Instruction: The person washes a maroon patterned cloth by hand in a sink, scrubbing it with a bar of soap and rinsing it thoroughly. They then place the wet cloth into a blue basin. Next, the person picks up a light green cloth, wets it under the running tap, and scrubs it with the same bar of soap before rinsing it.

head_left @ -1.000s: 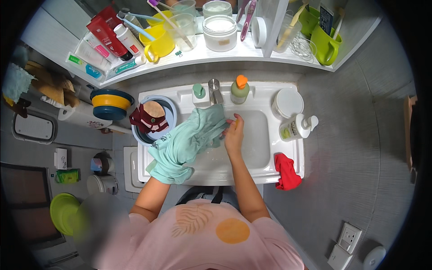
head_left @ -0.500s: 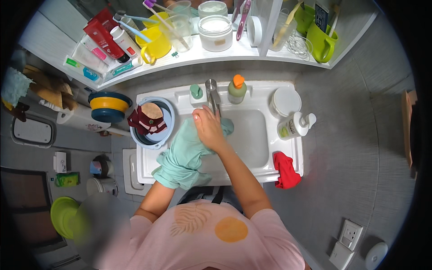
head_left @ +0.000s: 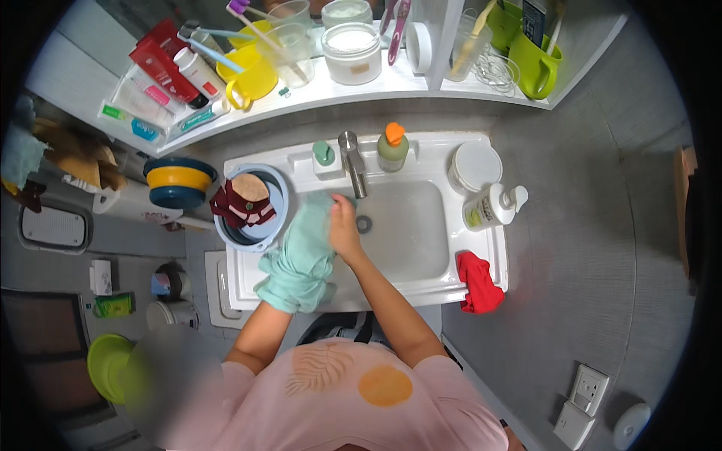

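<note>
Nearest to me I see the pink shirt (head_left: 338, 391) and both bare forearms reaching out over the near rim of the white rectangular ceramic sink (head_left: 421, 282). The pale green cloth garment (head_left: 304, 252) hangs bunched over the sink's near-left edge, its far end lifted toward the tap. My left hand is buried under that cloth, so I cannot tell how its fingers sit. My right hand (head_left: 344, 229) is closed on the garment's upper part, pinching the fabric just near the chrome tap (head_left: 351, 161). I judge the washing to be midway: the cloth is bunched in the hands at the basin, not wrung or hung, and I cannot make out running water. A crumpled red cloth (head_left: 478, 282) lies on the near-right rim, apart from the hands. To the left, a light blue plastic basin (head_left: 252, 207) holds dark red laundry waiting. Farther off stand a white pump bottle (head_left: 492, 207), an orange-capped green bottle (head_left: 392, 146), and the cluttered white shelf (head_left: 361, 86).
</note>
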Tool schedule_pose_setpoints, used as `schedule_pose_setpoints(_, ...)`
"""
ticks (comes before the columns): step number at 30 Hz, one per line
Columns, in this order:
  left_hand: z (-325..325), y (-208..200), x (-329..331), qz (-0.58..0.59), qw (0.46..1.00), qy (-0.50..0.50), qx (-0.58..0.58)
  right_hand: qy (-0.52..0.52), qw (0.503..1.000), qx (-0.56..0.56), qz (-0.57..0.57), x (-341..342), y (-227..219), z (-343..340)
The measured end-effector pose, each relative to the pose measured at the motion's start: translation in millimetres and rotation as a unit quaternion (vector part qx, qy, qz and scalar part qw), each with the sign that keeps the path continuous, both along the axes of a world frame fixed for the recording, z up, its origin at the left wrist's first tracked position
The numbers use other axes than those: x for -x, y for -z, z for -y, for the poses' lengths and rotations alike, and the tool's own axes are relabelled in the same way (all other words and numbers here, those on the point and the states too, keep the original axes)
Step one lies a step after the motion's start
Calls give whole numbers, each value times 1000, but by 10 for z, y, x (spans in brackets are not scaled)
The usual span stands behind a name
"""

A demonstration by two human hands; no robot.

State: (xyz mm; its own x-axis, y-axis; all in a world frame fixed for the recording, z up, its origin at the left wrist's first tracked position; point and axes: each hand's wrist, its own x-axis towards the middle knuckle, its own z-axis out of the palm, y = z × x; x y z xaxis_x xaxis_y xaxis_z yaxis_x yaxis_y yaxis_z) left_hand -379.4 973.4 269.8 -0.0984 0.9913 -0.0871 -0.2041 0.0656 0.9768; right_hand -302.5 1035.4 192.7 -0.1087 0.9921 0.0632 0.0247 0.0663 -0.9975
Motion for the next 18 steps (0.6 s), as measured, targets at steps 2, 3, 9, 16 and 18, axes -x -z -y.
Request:
schedule_pose_setpoints(2,-26,3,-5,3,1000,5,-2,41,967,175,-180,-60,230,-136)
schedule_pose_setpoints(3,-37,16,-7,3,1000,4,0,55,925,266,-265,-93,261,-121)
schedule_pose_setpoints(9,-37,75,-12,-15,1000,-1,5,24,992,-84,94,41,-238,387)
schedule_pose_setpoints(16,-114,86,-81,-25,999,21,-2,79,948,229,-206,66,304,156)
schedule_pose_setpoints(18,-109,121,-65,-25,1000,15,-1,77,891,312,-321,13,201,180)
